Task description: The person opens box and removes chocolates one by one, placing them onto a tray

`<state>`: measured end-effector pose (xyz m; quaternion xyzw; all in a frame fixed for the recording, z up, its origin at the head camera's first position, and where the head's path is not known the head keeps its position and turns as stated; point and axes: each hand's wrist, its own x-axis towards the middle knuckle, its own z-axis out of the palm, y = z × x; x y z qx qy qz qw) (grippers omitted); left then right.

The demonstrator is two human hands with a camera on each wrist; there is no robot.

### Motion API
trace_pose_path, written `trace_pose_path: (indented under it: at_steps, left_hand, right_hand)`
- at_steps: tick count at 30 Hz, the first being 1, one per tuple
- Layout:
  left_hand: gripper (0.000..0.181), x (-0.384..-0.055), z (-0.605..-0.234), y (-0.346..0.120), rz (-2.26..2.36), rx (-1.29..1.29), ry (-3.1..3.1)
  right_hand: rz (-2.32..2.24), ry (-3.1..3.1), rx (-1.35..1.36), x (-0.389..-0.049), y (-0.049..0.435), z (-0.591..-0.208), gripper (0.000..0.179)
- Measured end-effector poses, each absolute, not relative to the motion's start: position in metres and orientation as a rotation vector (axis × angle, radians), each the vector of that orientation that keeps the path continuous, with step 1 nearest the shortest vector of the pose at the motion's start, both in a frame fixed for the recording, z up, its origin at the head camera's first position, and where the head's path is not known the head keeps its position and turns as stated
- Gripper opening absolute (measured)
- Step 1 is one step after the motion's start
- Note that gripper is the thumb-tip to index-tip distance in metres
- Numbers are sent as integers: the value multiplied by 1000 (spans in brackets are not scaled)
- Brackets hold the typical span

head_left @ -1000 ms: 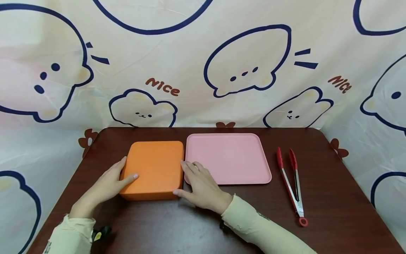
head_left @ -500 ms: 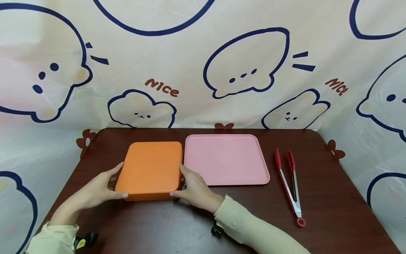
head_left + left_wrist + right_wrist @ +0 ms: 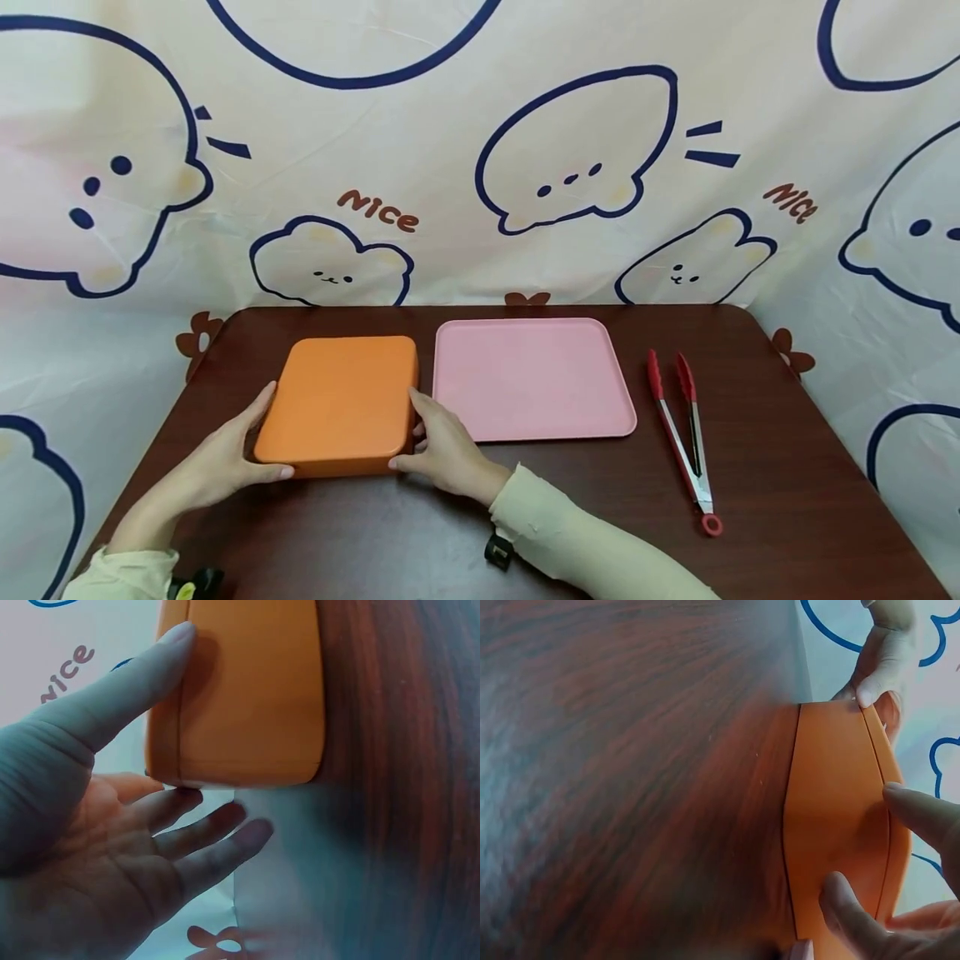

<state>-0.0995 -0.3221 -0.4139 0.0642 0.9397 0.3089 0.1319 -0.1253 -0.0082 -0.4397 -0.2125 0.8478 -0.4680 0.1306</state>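
An orange box (image 3: 341, 404), square with rounded corners, lies at the left of the table, and a lid seam (image 3: 879, 761) runs round its upper side. My left hand (image 3: 213, 462) holds its front left corner, thumb (image 3: 142, 679) on the front by the seam, index finger along the left side. The other left fingers are spread beside and below the box in the left wrist view. At the front right corner my right hand (image 3: 450, 450) grips the box, its thumb (image 3: 922, 814) at the seam and its other fingers bent against the right side. Inside the box is hidden.
A pink tray (image 3: 532, 379) lies right of the box, a narrow gap between them. Farther right lie red-tipped metal tongs (image 3: 690, 450), spread apart. Behind the dark wooden table (image 3: 757, 433) hangs a patterned cloth (image 3: 442, 167).
The orange box has shifted left, away from the pink tray, with both hands following. My left thumb has come off the lid's top onto the front. Tray and tongs stay put.
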Motion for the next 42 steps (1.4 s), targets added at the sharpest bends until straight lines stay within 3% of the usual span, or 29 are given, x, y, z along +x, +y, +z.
trace_pose_path:
  at_steps: [12,30,42]
  left_hand:
    - [132,-97,-423,-318,955,88,2748]
    - [124,-97,-429,-311,932,51,2884]
    - [130,-98,-422,-305,816,-2,2919]
  right_hand:
    - [-1351,2462,-580,-131,-17,-437,108]
    - [-1246,2658,-510,-127,-35,-444,105]
    - [-1196,2719,-534,-127,-38,-441,105]
